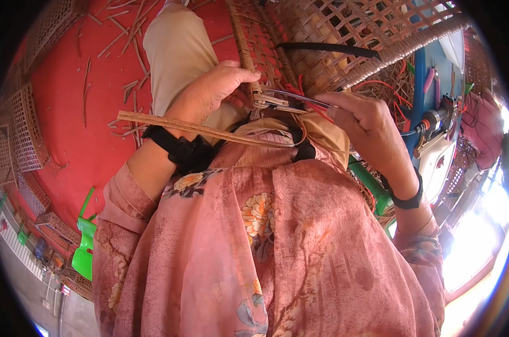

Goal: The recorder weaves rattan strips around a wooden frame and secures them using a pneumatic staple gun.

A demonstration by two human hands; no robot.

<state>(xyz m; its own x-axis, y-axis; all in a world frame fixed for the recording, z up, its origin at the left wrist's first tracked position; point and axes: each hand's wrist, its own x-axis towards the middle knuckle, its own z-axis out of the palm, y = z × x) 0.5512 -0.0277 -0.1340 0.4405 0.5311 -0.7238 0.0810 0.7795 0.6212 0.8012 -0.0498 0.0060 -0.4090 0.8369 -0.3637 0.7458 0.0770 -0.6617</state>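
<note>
Pink cloth printed with branches and pale-orange blossoms fills our nearest view: the person's loose floral shirt (pixel 221 241). From its left sleeve the forearm slants up and inward, and the left hand (pixel 221 84) bends over the wrapped rim (pixel 241 39) of a woven rattan piece, standing between the knees. We see its thumb laid straight along the rim's lower end, pinching it against fingers partly hidden behind. Opposite, the right hand (pixel 362 115) reaches in with knuckles up, thumb and forefinger pressed together on a slim, shiny metal tool (pixel 294 94) whose far end points at the rim's corner (whether blade or awl, we cannot tell).

The rim is bound in smooth tan coils; beside it a larger open-weave rattan panel (pixel 344 33) shows glossy brown lattice and a rope-like edge. One flat, fibrous rattan strip (pixel 176 124) crosses in front of the left forearm, hiding some of it, above a black wrist device (pixel 178 147).

Around us, a matte black strap (pixel 328 49) lies across the panel and covers some of its weave. Cut scraps (pixel 139 50) litter the red floor covering (pixel 58 101), lattice baskets (pixel 27 132) line the left, and a bright green plastic chair (pixel 85 247) stands nearby.
</note>
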